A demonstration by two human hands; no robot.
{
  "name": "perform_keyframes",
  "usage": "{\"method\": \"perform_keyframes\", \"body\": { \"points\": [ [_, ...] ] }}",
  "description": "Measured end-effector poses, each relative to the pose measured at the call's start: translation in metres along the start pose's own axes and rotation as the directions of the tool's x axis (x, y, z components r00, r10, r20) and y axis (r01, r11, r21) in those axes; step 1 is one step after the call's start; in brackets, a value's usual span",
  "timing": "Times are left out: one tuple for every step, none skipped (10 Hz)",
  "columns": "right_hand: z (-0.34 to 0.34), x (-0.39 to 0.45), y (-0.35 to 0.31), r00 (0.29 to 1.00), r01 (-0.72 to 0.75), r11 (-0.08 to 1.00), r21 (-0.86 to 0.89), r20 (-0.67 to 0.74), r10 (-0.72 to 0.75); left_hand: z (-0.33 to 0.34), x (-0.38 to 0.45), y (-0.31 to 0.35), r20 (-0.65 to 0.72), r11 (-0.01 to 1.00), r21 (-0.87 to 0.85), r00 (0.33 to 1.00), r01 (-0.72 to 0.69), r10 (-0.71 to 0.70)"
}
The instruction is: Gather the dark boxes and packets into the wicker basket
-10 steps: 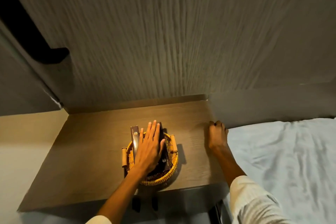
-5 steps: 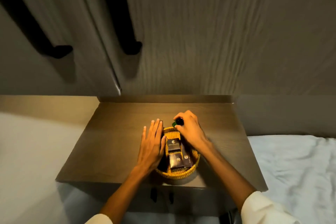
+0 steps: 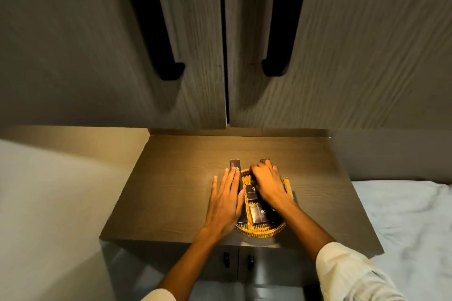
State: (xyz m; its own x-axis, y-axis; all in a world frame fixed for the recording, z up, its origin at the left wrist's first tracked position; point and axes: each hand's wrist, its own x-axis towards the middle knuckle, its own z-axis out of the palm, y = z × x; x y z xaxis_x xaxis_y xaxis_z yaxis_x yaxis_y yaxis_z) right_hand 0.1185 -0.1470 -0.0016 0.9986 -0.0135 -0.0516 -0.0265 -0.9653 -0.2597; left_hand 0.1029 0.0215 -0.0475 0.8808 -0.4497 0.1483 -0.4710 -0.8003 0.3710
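Wicker basket point(image 3: 259, 228) on worktop point(image 3: 171, 178), dark boxes point(image 3: 252, 192) inside. Left hand point(image 3: 226, 199) flat, fingers extended; right hand point(image 3: 267, 184) fingers curled over contents, grasp indeterminate. Risk: the overhanging long box point(image 3: 236, 171) may tip out if pressed unevenly.

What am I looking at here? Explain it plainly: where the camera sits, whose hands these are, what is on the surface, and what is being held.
There is no machine here. A person wears a wide-angle camera on the head, so you look forward and down at their own two bare hands.

The surface is a small wooden tabletop below two cabinet doors, with a bed at the right. On it stands a round wicker basket holding dark boxes and packets, such as the packet near its front.

The left hand lies flat and open beside a long dark box at the basket's left edge. The right hand rests over the basket's contents; whether it grips anything cannot be told.
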Motion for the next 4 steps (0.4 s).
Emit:
{"method": "perform_keyframes", "body": {
  "points": [
    [0.001, -0.004, 0.000, 0.999, -0.009, 0.999, 0.032, -0.042, 0.010, -0.001, -0.001, -0.001, 0.004, 1.000, -0.001, 1.000, -0.021, 0.021],
    [0.001, -0.014, -0.001, 0.990, -0.016, 0.995, 0.095, -0.136, 0.029, -0.006, -0.003, -0.005, 0.019, 0.999, 0.007, 0.999, -0.045, 0.045],
    [0.001, -0.036, -0.001, 0.966, 0.010, 0.989, 0.149, -0.257, 0.029, -0.011, -0.008, -0.007, 0.010, 0.997, 0.023, 0.997, -0.075, 0.075],
    [0.001, -0.071, -0.006, 0.934, 0.091, 0.988, 0.124, -0.354, -0.041, -0.024, -0.023, 0.005, -0.052, 0.991, 0.048, 0.990, -0.126, 0.129]
  ]
}}
